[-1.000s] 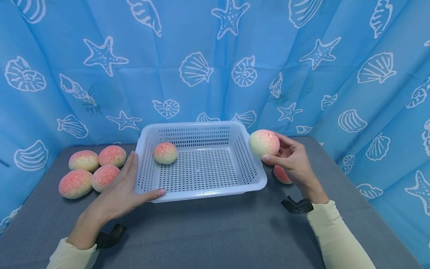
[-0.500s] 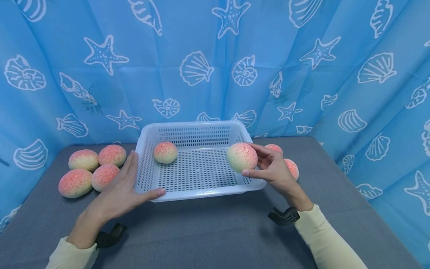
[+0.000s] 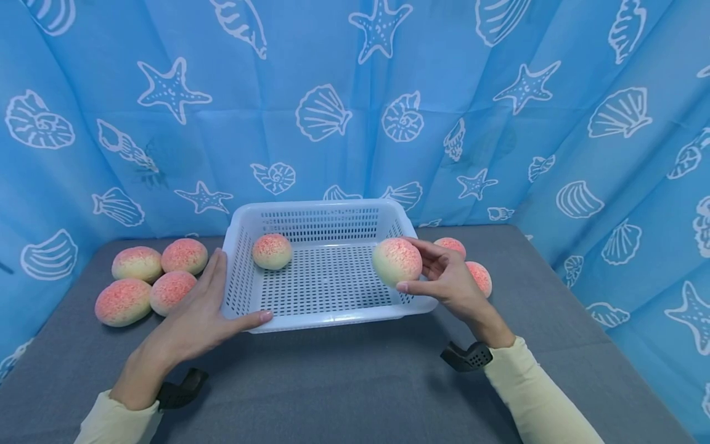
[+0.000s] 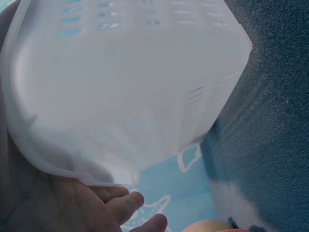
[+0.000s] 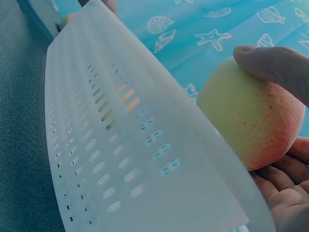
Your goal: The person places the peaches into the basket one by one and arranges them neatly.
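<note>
My right hand (image 3: 452, 280) holds a pink and pale-yellow peach (image 3: 397, 262) between thumb and fingers, over the right end of a white plastic basket (image 3: 333, 320). From the right wrist view the thumb lies on one side of the peach (image 5: 251, 116), the fingers on the other, with the basket's slotted wall (image 5: 159, 145) beside it. My left hand (image 3: 191, 324) rests at the basket's front left corner, thumb on the front rim and straight fingers along the left side. Its fingers (image 4: 125, 205) show under the rim in the left wrist view. Another peach (image 3: 272, 251) sits inside, at the left.
Several peaches (image 3: 123, 302) lie grouped on the grey cloth-covered table (image 3: 333, 388), left of the basket. Two more, a far peach (image 3: 451, 245) and a nearer peach (image 3: 479, 277), are partly hidden behind my right hand. A blue shell-print curtain (image 3: 333, 111) hangs along the back and right.
My right hand has carried the peach left, from outside the basket's right rim to over its inside, uncovering two peaches on the table. It barely moves in the last half second. My left hand stays put.
</note>
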`<state>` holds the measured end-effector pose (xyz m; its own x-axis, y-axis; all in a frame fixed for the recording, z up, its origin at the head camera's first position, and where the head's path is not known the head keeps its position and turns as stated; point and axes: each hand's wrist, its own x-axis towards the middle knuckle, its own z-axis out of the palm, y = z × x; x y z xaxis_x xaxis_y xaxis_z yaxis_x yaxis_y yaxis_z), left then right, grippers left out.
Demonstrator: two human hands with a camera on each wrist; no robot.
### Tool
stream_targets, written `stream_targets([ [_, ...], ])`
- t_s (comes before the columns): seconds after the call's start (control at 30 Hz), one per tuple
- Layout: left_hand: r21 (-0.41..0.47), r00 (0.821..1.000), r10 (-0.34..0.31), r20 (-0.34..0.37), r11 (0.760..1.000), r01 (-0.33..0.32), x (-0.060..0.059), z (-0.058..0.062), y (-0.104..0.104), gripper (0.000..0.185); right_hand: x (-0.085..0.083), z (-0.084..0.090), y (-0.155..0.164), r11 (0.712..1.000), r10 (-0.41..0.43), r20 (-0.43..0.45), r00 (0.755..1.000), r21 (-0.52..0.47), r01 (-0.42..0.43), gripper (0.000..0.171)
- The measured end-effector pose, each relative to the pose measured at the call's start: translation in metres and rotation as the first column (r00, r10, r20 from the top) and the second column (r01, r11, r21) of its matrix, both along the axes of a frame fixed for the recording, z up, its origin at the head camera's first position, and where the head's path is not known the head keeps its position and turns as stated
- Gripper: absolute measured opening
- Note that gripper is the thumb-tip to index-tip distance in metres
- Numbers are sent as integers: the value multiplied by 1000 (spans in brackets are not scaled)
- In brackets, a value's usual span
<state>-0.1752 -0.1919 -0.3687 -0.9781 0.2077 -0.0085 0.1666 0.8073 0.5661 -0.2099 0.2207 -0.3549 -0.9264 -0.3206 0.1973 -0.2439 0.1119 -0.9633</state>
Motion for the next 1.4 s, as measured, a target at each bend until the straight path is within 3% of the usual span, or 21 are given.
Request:
stream_targets([
  [0.3, 14, 1000, 2, 11, 1000, -2, 1, 1, 1, 133, -3, 7, -2, 1000, 3, -11, 1000, -2, -3, 81],
  [0.53, 11, 1000, 0, 12, 1000, 0, -1, 2, 1, 133, -14, 33, -12, 1000, 10, -57, 998, -17, -11, 81],
  [0.93, 12, 1000, -1, -2, 1000, 1, 0, -1, 0, 134, -58, 71, -42, 990, -3, -89, 996, -142, -10, 73],
  [1.17, 30, 1000, -11, 0, 999, 11, 0, -2, 0, 133, -93, 68, -70, 963, 46, -37, 998, -262, -54, 67],
  [1.4, 42, 1000, -7, -7, 999, 7, -1, -3, 1, 135, -117, 56, -100, 962, 62, 47, 997, -269, -48, 66],
])
